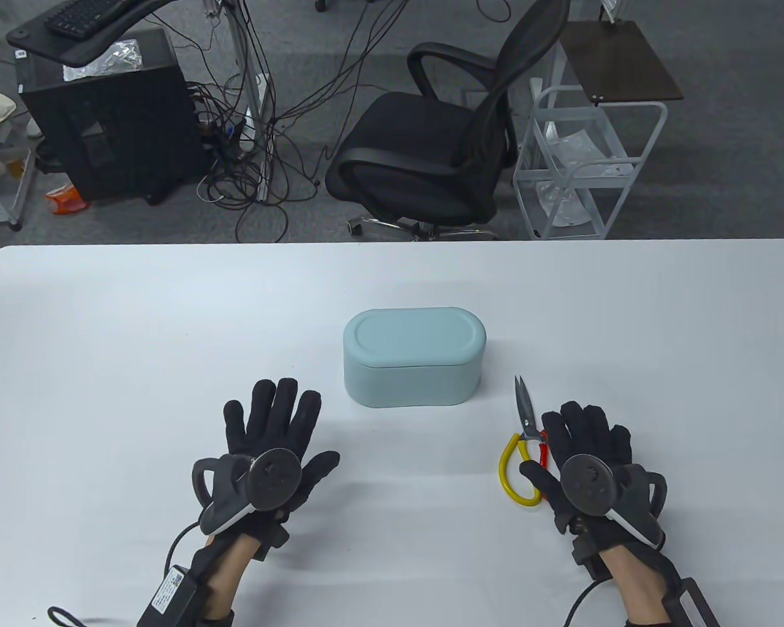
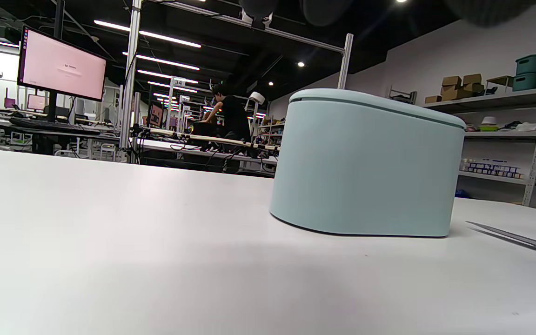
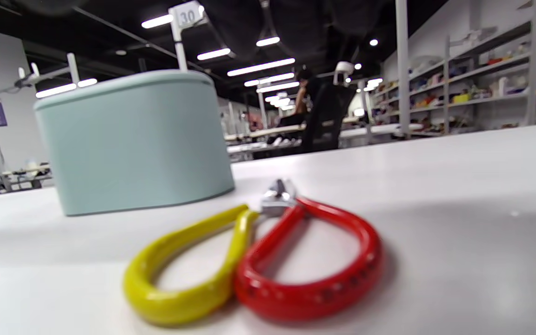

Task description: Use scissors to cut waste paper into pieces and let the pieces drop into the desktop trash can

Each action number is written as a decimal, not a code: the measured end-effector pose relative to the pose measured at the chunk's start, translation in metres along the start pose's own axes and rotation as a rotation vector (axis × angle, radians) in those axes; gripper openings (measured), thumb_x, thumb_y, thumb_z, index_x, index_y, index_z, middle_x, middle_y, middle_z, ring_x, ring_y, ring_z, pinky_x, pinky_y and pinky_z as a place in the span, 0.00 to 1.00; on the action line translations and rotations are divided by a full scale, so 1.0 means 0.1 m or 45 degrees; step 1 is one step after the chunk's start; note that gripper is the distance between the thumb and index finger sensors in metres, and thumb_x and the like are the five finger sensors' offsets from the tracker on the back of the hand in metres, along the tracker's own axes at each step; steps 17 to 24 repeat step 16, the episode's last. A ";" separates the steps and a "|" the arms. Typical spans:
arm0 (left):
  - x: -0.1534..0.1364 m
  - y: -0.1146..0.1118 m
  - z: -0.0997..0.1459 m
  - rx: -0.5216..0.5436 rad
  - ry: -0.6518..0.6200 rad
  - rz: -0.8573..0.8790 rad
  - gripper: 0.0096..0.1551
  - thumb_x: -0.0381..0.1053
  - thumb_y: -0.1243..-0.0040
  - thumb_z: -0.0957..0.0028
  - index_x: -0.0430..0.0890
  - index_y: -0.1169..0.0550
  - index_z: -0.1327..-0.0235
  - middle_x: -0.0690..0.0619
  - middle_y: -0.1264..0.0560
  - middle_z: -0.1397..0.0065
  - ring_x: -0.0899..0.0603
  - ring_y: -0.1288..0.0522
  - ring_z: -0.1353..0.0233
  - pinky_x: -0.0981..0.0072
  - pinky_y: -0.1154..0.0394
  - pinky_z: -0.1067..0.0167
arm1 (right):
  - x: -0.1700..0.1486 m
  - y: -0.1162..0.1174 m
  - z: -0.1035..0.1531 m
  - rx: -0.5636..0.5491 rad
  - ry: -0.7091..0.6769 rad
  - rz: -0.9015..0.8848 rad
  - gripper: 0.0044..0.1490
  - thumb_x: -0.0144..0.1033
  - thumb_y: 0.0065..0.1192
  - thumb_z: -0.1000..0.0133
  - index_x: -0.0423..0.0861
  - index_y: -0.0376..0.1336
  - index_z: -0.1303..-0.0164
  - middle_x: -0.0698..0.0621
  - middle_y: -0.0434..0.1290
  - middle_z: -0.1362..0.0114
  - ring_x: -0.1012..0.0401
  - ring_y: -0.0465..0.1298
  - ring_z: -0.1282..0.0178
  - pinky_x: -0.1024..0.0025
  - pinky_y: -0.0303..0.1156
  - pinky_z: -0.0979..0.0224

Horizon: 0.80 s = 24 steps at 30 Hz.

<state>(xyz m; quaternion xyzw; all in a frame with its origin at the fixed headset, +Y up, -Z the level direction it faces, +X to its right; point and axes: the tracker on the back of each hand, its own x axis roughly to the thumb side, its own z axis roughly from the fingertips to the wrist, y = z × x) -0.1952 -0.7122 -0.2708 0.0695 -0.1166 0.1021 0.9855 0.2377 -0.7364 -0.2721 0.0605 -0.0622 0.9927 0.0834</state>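
With both the left hand [image 1: 271,450] and right hand [image 1: 585,460] flat and holding nothing, the scissors [image 1: 526,444] lie ungrasped at lower right, the trash can [image 1: 413,356] at frame centre looks lidded, and no paper shows, so cuttings could land on the table [image 1: 104,326]

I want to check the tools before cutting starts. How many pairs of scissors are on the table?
1. The scissors lie on the white table, right of the trash can, blades pointing away from the person, the red handle partly under the right hand. No others show.
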 end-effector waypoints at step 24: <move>-0.05 -0.04 -0.02 -0.041 0.038 0.042 0.54 0.78 0.55 0.51 0.56 0.48 0.13 0.48 0.54 0.08 0.33 0.60 0.12 0.26 0.60 0.26 | -0.01 0.03 0.01 -0.009 -0.010 -0.048 0.54 0.73 0.36 0.53 0.52 0.46 0.20 0.43 0.50 0.12 0.39 0.49 0.15 0.30 0.46 0.20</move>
